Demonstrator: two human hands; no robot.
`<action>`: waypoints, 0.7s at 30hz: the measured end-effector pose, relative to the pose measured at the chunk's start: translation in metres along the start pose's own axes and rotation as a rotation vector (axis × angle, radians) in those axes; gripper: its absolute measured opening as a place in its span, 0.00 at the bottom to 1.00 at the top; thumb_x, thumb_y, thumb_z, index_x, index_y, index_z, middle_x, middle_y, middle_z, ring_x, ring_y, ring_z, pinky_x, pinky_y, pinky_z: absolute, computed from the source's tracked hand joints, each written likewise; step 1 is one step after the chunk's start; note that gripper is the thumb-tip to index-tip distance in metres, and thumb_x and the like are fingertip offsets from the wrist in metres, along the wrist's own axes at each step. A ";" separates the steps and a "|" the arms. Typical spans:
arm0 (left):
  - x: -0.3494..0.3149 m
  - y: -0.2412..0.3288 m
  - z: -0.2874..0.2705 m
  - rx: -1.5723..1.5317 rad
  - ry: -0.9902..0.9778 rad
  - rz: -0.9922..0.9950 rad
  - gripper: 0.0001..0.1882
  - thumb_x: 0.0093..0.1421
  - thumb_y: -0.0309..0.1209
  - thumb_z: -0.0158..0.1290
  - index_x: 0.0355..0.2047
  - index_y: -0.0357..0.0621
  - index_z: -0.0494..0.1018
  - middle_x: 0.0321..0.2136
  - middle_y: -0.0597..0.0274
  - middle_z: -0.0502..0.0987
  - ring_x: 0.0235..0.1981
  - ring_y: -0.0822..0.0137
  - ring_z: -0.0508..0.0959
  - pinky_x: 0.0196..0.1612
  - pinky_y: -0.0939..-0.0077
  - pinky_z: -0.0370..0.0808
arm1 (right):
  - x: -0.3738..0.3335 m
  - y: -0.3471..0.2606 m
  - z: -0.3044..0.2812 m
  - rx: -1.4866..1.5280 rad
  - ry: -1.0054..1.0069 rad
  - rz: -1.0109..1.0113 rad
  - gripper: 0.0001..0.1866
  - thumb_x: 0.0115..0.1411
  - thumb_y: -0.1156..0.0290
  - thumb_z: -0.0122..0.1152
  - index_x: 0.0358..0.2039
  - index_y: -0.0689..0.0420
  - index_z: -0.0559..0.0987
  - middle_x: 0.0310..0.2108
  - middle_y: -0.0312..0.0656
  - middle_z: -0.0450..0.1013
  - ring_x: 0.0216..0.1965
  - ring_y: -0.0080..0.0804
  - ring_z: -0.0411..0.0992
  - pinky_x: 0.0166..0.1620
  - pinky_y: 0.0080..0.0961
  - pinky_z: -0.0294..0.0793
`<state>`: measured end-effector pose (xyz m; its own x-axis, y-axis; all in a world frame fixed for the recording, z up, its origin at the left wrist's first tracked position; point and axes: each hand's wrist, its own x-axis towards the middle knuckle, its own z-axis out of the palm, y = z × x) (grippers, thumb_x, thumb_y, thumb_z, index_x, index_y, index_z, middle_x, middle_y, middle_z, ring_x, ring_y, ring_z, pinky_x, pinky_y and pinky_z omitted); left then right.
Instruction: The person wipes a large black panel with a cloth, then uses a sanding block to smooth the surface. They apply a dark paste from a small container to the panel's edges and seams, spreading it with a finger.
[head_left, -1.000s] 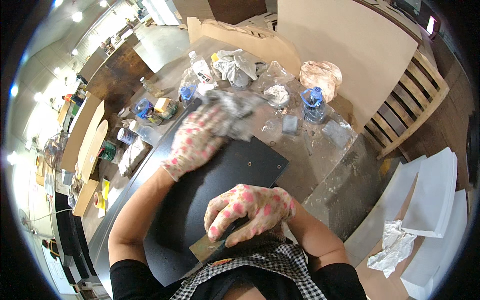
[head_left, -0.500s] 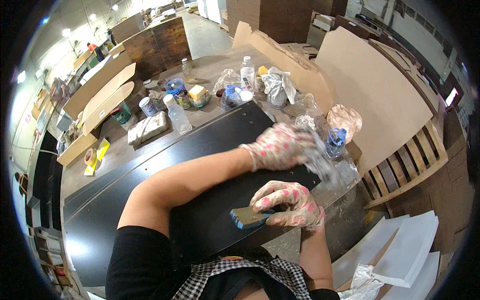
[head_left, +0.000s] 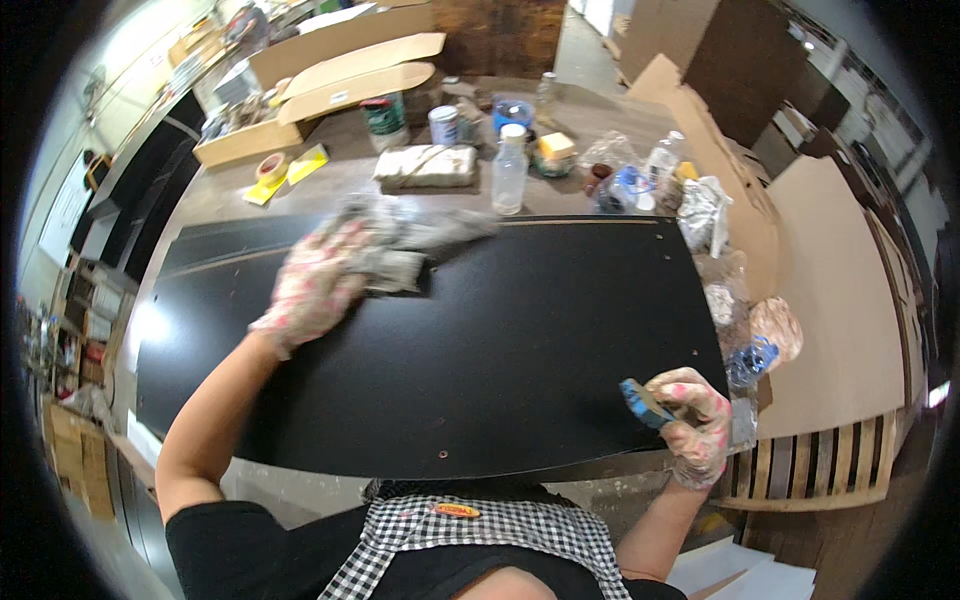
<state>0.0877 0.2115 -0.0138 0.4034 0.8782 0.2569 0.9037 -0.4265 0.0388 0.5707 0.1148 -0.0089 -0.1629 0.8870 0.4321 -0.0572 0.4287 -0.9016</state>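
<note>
A flat black panel [head_left: 520, 340] with small holes lies across the table in front of me. On its far left part, my left hand [head_left: 315, 275], in a white glove with pink dots, presses a crumpled grey rag [head_left: 395, 240] against the surface; both are blurred. My right hand [head_left: 695, 425], gloved alike, pinches a small blue-and-tan sponge block [head_left: 646, 404] between thumb and fingers. It is held just above the panel's near right corner.
Along the table's far side stand a clear plastic bottle [head_left: 509, 170], a wrapped bundle [head_left: 426, 167], a paint can [head_left: 443, 125] and a tape roll [head_left: 271, 167]. At right are a crumpled silvery wrap [head_left: 705, 215], a blue-topped bottle [head_left: 752, 360], cardboard [head_left: 835, 300] and a wooden pallet [head_left: 815, 465].
My left hand has swept the rag from the panel's right end over to its left part. The sponge block stays in my right hand near the right end. The view has turned leftward.
</note>
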 end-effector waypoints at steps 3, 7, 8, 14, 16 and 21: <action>-0.100 -0.057 -0.042 0.154 0.037 -0.444 0.23 0.65 0.33 0.51 0.61 0.45 0.69 0.64 0.52 0.67 0.66 0.51 0.64 0.70 0.57 0.57 | -0.003 0.002 0.001 -0.015 0.043 0.013 0.25 0.51 0.56 0.75 0.43 0.60 0.81 0.41 0.50 0.77 0.41 0.36 0.75 0.43 0.29 0.75; -0.212 -0.026 -0.067 0.025 0.339 -0.670 0.20 0.67 0.35 0.48 0.56 0.42 0.74 0.59 0.51 0.72 0.63 0.47 0.67 0.67 0.58 0.61 | -0.003 0.005 0.002 -0.062 0.073 0.030 0.24 0.52 0.56 0.75 0.44 0.58 0.81 0.39 0.48 0.76 0.40 0.34 0.74 0.43 0.28 0.74; -0.228 -0.010 -0.066 0.026 0.314 -0.730 0.21 0.67 0.37 0.47 0.56 0.42 0.74 0.58 0.50 0.73 0.63 0.46 0.68 0.67 0.57 0.62 | -0.002 0.006 0.002 -0.042 0.055 0.021 0.24 0.52 0.57 0.73 0.44 0.58 0.81 0.40 0.49 0.76 0.40 0.34 0.74 0.43 0.29 0.74; -0.238 0.019 -0.060 0.117 0.306 -0.610 0.25 0.61 0.42 0.49 0.54 0.42 0.76 0.56 0.51 0.75 0.62 0.43 0.68 0.65 0.54 0.62 | 0.000 0.005 0.007 -0.034 0.021 0.064 0.28 0.52 0.53 0.73 0.47 0.59 0.80 0.43 0.51 0.73 0.39 0.35 0.74 0.38 0.28 0.78; -0.227 -0.004 -0.060 0.100 0.307 -0.521 0.23 0.61 0.38 0.49 0.55 0.43 0.75 0.56 0.52 0.75 0.61 0.44 0.69 0.64 0.54 0.63 | 0.000 0.006 0.016 -0.083 0.004 -0.009 0.24 0.55 0.59 0.69 0.49 0.59 0.79 0.43 0.50 0.73 0.42 0.38 0.73 0.39 0.30 0.80; -0.214 -0.059 -0.051 -0.015 0.352 -0.301 0.19 0.61 0.26 0.54 0.53 0.41 0.75 0.55 0.54 0.76 0.60 0.47 0.71 0.64 0.57 0.65 | -0.012 0.013 0.049 -0.077 0.251 -0.014 0.19 0.60 0.71 0.63 0.52 0.59 0.78 0.50 0.49 0.75 0.46 0.38 0.76 0.49 0.37 0.80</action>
<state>-0.0588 0.0380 -0.0216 0.0480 0.8377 0.5440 0.9698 -0.1695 0.1754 0.5236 0.1018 -0.0270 0.0871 0.8914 0.4448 0.0193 0.4449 -0.8953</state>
